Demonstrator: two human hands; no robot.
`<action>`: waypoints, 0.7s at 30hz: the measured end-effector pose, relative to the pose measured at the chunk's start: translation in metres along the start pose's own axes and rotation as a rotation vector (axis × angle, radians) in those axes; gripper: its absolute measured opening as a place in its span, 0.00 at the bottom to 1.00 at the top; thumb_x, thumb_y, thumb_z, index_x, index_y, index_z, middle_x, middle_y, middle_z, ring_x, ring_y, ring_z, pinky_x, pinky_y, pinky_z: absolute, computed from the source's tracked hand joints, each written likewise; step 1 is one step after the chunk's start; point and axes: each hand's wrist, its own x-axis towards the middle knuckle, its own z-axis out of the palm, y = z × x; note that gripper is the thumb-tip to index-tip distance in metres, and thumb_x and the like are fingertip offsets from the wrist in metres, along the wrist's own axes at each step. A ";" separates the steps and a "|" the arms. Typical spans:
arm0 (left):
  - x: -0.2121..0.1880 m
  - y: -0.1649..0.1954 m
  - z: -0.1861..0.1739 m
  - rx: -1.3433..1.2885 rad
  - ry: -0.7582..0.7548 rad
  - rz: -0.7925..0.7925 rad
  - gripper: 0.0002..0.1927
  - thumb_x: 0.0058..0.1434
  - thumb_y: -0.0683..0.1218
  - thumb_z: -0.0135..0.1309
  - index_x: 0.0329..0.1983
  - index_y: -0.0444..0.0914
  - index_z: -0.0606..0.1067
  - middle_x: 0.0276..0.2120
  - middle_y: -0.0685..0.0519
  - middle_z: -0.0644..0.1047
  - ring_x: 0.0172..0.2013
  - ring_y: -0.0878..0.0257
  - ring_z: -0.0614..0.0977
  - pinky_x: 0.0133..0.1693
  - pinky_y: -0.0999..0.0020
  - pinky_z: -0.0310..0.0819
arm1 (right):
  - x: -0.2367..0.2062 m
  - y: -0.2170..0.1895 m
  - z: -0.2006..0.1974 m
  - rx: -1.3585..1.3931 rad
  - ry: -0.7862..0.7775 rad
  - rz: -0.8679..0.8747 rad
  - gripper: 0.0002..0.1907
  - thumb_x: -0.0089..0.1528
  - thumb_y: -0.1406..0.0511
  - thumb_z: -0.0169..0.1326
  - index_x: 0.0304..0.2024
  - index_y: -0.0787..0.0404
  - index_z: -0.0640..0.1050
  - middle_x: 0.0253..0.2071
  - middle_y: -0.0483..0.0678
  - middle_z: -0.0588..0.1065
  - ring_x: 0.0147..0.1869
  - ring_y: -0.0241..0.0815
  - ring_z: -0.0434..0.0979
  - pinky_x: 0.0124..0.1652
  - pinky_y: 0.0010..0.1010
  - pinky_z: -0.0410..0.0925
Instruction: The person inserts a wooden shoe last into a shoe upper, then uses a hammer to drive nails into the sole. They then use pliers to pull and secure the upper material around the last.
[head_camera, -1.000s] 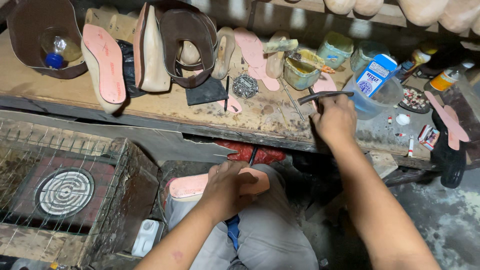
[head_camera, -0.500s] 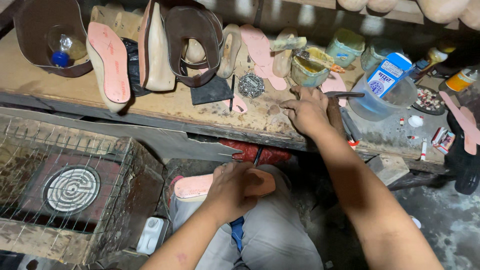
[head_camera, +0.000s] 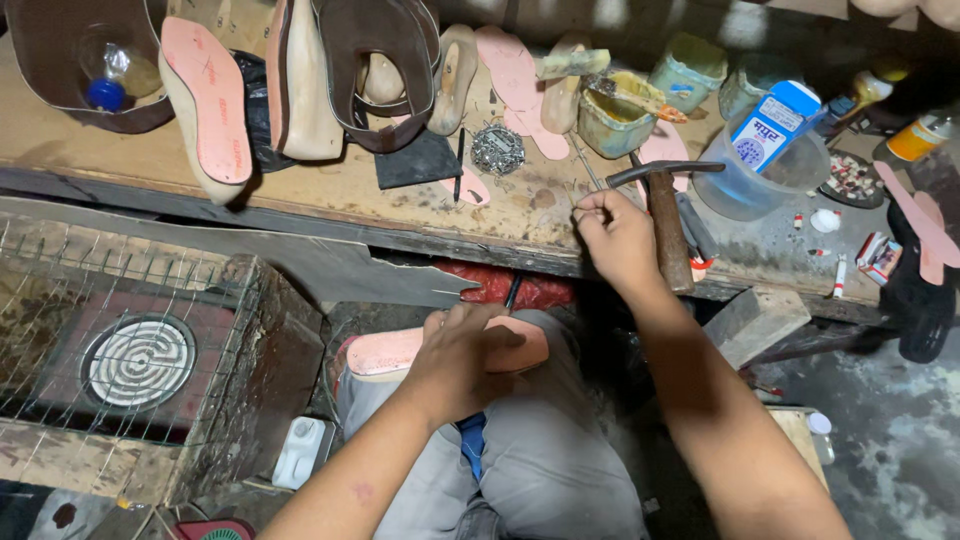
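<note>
Head view, looking down over the knees: nearest the camera the left hand (head_camera: 465, 355) lies pressed over a pink insole (head_camera: 400, 350) resting on the lap, fingers curled down over its top, so it is gripping or at least pinning that piece. The insole's long axis runs left to right across the thighs, one end poking out to the left of the hand and the other showing just past the fingers on the right. Below and to the left sits a wire-caged heater (head_camera: 135, 360) with a round coil, near the knee but apart from it.

Further out, the right hand (head_camera: 615, 235) reaches to the front edge of the wooden workbench (head_camera: 330, 195), fingertips pinched together on something small and thin — too small to name for sure, perhaps a tack. Just beside it on its right lies a hammer (head_camera: 665, 215), handle pointing back toward the person, head turned away toward the bench's far side; the hand is touching or nearly touching the handle. So the right hand is much the nearer one to the hammer, the left well apart from it.

Beyond that — a small heap of nails (head_camera: 497, 150), a glue pot (head_camera: 615, 115), a clear plastic tub (head_camera: 760, 170), and shoe lasts (head_camera: 300, 85) with more pink insoles propped toward the back
</note>
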 end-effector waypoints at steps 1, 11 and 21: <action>-0.003 0.004 0.002 0.007 0.019 0.017 0.24 0.42 0.54 0.70 0.44 0.47 0.81 0.54 0.53 0.74 0.56 0.52 0.71 0.53 0.53 0.57 | -0.001 0.002 -0.004 0.051 0.012 0.014 0.06 0.64 0.67 0.58 0.41 0.64 0.80 0.33 0.42 0.79 0.36 0.27 0.74 0.38 0.22 0.69; -0.040 0.021 0.010 0.014 0.176 0.058 0.06 0.56 0.51 0.61 0.37 0.50 0.81 0.49 0.58 0.78 0.52 0.57 0.76 0.49 0.55 0.62 | 0.024 -0.029 -0.029 -0.047 -0.128 0.161 0.08 0.60 0.68 0.63 0.40 0.64 0.81 0.31 0.41 0.77 0.32 0.29 0.72 0.34 0.22 0.66; -0.041 0.021 0.011 0.000 0.154 0.000 0.08 0.53 0.50 0.62 0.37 0.50 0.80 0.48 0.59 0.78 0.52 0.58 0.75 0.50 0.56 0.61 | 0.033 -0.009 -0.022 0.142 -0.095 0.201 0.07 0.61 0.70 0.61 0.41 0.64 0.80 0.34 0.42 0.79 0.34 0.29 0.74 0.36 0.21 0.69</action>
